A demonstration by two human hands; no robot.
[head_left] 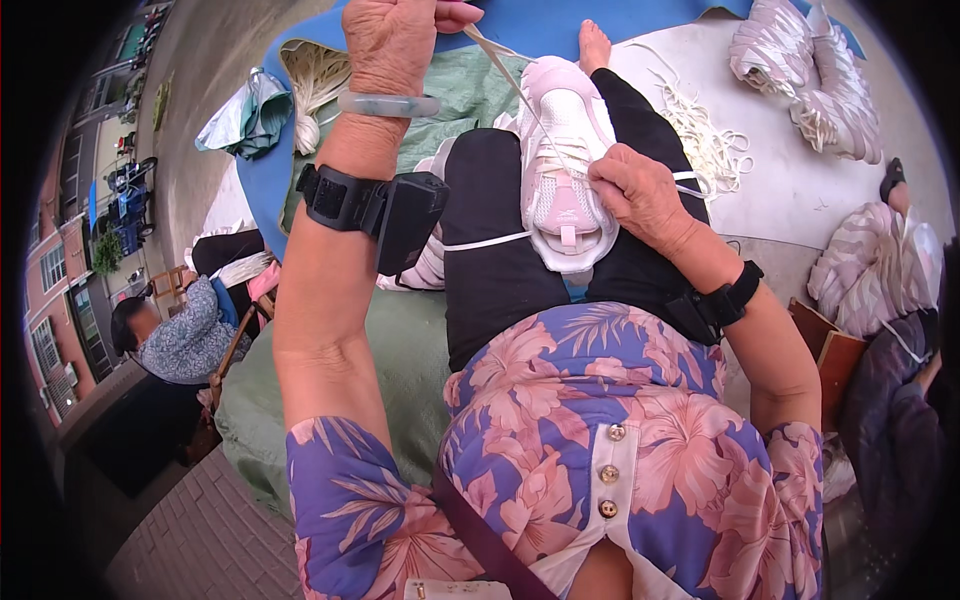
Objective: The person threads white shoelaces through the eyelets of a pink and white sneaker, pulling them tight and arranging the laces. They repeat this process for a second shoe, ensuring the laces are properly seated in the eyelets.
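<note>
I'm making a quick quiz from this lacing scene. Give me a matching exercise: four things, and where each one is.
Things:
1. pale pink and white sneaker
2. flat white shoelace
3. translucent pale green bangle
4. loose heap of white laces

Places:
A. round the left wrist
B. on the black-trousered lap
C. on the pale mat
D. pulled up by the left hand

Pairs: 1-B, 2-D, 3-A, 4-C

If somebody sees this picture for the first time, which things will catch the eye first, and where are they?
In the centre, a pale pink sneaker lies on the person's lap; the right hand presses on its side. Higher up, the left hand is raised and pulls a white lace taut from the shoe. At the right, heaps of similar sneakers and loose white laces lie on the ground.
</note>
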